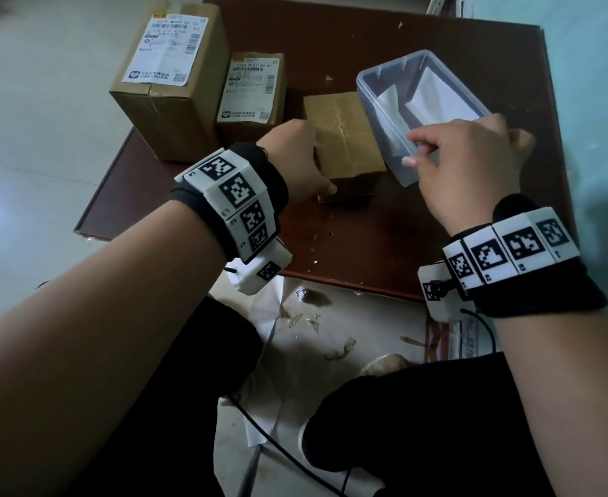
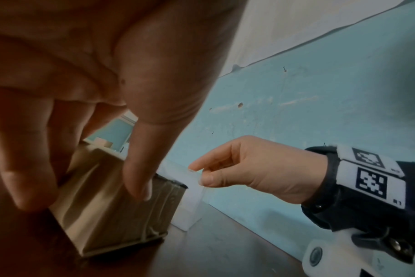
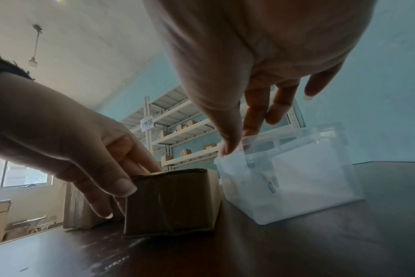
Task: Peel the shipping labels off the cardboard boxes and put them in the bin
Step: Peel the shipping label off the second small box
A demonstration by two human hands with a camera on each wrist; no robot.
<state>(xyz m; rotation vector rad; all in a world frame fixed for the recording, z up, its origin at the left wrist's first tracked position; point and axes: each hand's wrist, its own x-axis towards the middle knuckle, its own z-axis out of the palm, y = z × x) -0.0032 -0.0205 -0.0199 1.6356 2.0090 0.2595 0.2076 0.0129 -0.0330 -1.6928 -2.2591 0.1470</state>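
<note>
A small brown cardboard box [image 1: 345,138] with no label on its top stands mid-table. My left hand [image 1: 313,163] grips it, thumb on the near side and fingers on the left side, as the right wrist view also shows [image 3: 102,168]. Just right of it is the clear plastic bin [image 1: 395,163] with white peeled labels [image 1: 438,98] inside. My right hand [image 1: 412,149] hovers over the bin's near corner with fingers pointing down and nothing in them; the thumb touches the rim [image 3: 225,150]. A large box [image 1: 166,95] and a medium box [image 1: 252,120] at the back left each carry a white shipping label [image 1: 166,48].
The dark brown table [image 1: 367,238] ends close to my knees. Paper scraps and tape bits [image 1: 313,324] lie on the floor below its near edge, with a black cable. A blue wall runs along the right; shelving [image 3: 178,127] stands behind.
</note>
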